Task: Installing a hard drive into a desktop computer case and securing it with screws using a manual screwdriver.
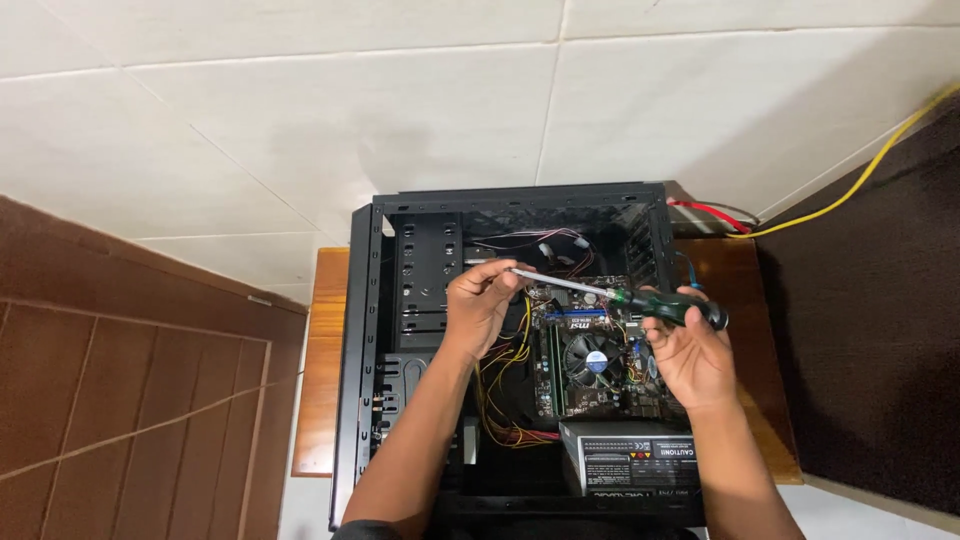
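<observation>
From the head view, a grey power supply box (628,458) sits at the near end of the open black metal computer case (362,330), and a white rectangular label with a black warning strip covers its top face. The case lies on its side with the panel off. Inside it are a dark motherboard (590,345) with a round black cooling fan (588,357), and bundles of yellow, red and black wires (503,395) running along the left of the board.

The right hand (690,360) hovers above the board, its fingers (662,306) curled shut around the dark green and black handle of a screwdriver with a silver shaft (600,292). The tool lies nearly level across the case opening. The left hand (480,305) pinches the shaft's tip between closed fingertips, over the drive bays.

The case rests on a low brown wooden counter (318,390). White floor tiles (300,110) surround it; a dark rug (870,330) lies to the right, crossed by a yellow cable (860,180), and a brown wooden panel (130,400) stands to the left.
</observation>
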